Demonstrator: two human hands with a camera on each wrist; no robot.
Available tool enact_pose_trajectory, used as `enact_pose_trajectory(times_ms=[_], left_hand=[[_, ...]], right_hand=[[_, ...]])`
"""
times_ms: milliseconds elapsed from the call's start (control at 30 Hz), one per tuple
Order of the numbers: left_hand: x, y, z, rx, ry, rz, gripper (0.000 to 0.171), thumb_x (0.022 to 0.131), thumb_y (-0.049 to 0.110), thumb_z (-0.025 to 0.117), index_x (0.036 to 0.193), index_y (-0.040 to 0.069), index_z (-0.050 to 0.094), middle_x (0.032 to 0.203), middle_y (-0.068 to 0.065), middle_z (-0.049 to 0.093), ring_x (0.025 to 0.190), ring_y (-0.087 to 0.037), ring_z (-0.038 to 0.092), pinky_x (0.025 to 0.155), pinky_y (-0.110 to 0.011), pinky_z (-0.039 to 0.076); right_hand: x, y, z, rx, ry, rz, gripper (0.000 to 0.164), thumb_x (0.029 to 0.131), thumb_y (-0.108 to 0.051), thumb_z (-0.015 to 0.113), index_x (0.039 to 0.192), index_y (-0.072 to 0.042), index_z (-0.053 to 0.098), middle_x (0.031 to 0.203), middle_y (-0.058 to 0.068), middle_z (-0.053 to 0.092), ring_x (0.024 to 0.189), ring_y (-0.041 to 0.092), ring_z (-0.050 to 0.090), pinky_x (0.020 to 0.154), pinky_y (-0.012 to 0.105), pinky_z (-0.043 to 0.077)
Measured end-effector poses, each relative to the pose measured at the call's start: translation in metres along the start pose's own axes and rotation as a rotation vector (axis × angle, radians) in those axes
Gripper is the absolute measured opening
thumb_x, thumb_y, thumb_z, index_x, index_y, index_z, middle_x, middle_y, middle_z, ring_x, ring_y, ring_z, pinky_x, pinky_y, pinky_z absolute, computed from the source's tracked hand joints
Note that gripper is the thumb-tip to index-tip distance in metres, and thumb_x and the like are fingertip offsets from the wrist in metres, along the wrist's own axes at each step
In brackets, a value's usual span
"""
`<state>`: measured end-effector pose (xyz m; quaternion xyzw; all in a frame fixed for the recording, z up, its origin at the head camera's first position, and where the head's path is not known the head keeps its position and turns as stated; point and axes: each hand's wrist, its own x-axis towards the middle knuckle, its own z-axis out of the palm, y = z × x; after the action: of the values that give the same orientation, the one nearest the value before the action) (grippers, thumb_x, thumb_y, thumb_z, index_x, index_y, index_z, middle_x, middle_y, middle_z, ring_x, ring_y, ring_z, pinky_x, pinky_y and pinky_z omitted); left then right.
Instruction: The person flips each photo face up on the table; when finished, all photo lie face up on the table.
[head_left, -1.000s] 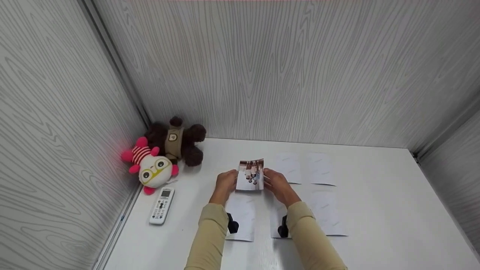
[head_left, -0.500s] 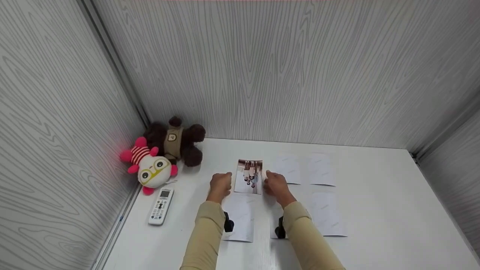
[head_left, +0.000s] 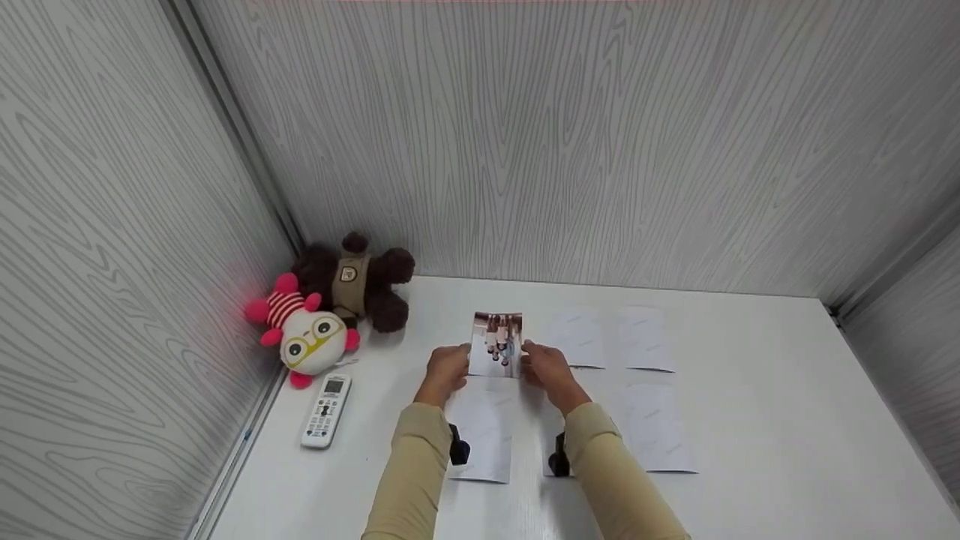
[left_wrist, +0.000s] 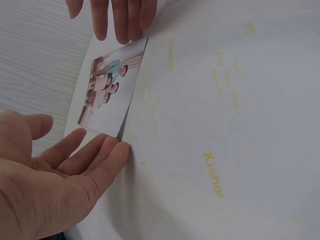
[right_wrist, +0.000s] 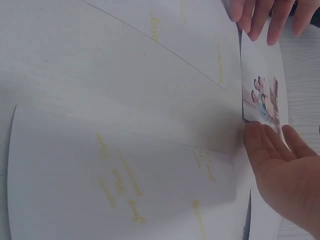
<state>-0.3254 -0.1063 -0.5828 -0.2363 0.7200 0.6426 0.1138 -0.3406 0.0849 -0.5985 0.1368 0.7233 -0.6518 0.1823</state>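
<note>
A glossy photo print [head_left: 496,345] of several people lies near the middle of the white table, upside down from the head view. My left hand [head_left: 448,367] is at its left edge and my right hand [head_left: 550,371] at its right edge. In the left wrist view, the left hand's fingers [left_wrist: 107,160] are stretched out along the print's edge, with the thumb apart. The right wrist view shows the right hand's fingers [right_wrist: 257,145] extended against the opposite edge. Just below the print is a white sheet [head_left: 484,435] with faint yellow lettering, seemingly face down.
More white sheets lie to the right: two at the back [head_left: 576,337], [head_left: 646,337] and another sheet [head_left: 660,431] nearer. One more is partly under the right forearm. At left are a remote control [head_left: 325,412], a pink-and-white plush toy [head_left: 307,341] and a brown plush [head_left: 390,289].
The print, tilted up between both hands a second ago, was laid flatter as the hands drew apart with fingers curled. Now the fingers are back at its edges and it sits slightly farther away.
</note>
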Motion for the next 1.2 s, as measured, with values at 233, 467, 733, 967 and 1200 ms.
enact_pose_trajectory(times_ms=[233, 467, 733, 967, 1200], left_hand=[[0.002, 0.000, 0.005, 0.068, 0.026, -0.018, 0.033, 0.103, 0.029, 0.050, 0.097, -0.001, 0.063, 0.095, -0.009, 0.059, 0.096, -0.022, 0.056, 0.094, -0.038, 0.055], [0.001, 0.003, 0.006, 0.117, 0.033, 0.019, 0.048, 0.102, 0.030, 0.051, 0.136, -0.002, 0.059, 0.132, -0.022, 0.062, 0.126, -0.031, 0.057, 0.103, -0.044, 0.053], [0.001, 0.021, 0.000, 0.141, 0.096, 0.095, 0.047, 0.099, 0.027, 0.053, 0.137, -0.001, 0.061, 0.141, -0.019, 0.060, 0.132, -0.032, 0.055, 0.103, -0.044, 0.052], [0.003, 0.028, 0.016, 0.139, 0.022, 0.108, 0.049, 0.102, 0.030, 0.053, 0.141, 0.001, 0.057, 0.145, -0.017, 0.058, 0.136, -0.032, 0.052, 0.108, -0.044, 0.049], [0.004, 0.018, 0.021, 0.218, 0.154, 0.191, 0.042, 0.098, 0.023, 0.054, 0.127, -0.003, 0.067, 0.133, -0.020, 0.066, 0.130, -0.035, 0.057, 0.111, -0.044, 0.046]], right_hand=[[-0.001, 0.003, -0.001, 0.008, -0.023, -0.004, 0.056, 0.108, -0.036, 0.045, 0.150, 0.001, 0.045, 0.156, 0.020, 0.045, 0.144, 0.032, 0.045, 0.117, 0.046, 0.041], [0.000, 0.000, -0.007, 0.024, -0.041, 0.000, 0.057, 0.109, -0.038, 0.045, 0.151, 0.000, 0.043, 0.158, 0.022, 0.041, 0.147, 0.034, 0.041, 0.119, 0.047, 0.039], [0.001, -0.012, -0.046, 0.049, -0.022, -0.050, 0.056, 0.109, -0.038, 0.043, 0.151, 0.001, 0.043, 0.157, 0.024, 0.041, 0.146, 0.036, 0.041, 0.119, 0.046, 0.039], [0.001, -0.016, -0.091, 0.061, 0.040, -0.012, 0.056, 0.110, -0.035, 0.038, 0.153, 0.002, 0.038, 0.160, 0.024, 0.037, 0.149, 0.036, 0.038, 0.120, 0.045, 0.038], [-0.001, -0.013, -0.101, 0.102, 0.051, 0.016, 0.055, 0.110, -0.032, 0.040, 0.153, 0.002, 0.037, 0.158, 0.023, 0.040, 0.146, 0.033, 0.041, 0.119, 0.043, 0.039]])
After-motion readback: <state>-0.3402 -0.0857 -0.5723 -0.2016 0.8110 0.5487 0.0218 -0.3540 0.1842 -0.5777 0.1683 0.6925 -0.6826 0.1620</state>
